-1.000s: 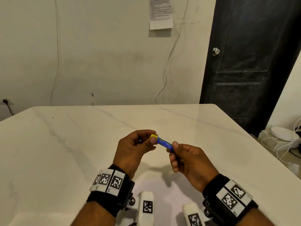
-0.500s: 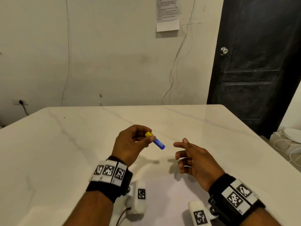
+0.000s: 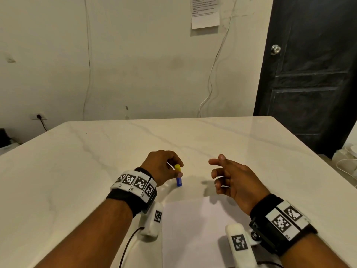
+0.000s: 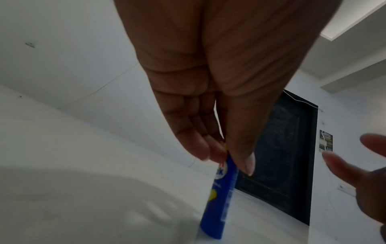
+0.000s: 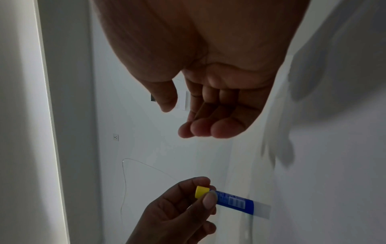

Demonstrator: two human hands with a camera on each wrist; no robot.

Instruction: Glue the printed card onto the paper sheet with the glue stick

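Pale marble fills the head view, a desk (image 3: 77, 171) set against a cream wall with a dark door (image 3: 309, 84) at upper right. At centre frame my left hand (image 3: 162, 167) pinches the glue stick (image 3: 179, 177) near its yellow end, thumb and fingers curled round it, holding it upright with the blue end on or just above the desk; I cannot tell whether it touches. My right hand (image 3: 231, 178), at centre right, hangs released, fingers loosely spread and holding nothing. Lower centre, the paper sheet (image 3: 193, 229) lies flat between my wrists. I see no printed card in any view.

My worry: the stick is narrow and would stand on a small base, so letting go while it leans could topple it and send it rolling across the slick marble. A careless right wrist could also skew the sheet.
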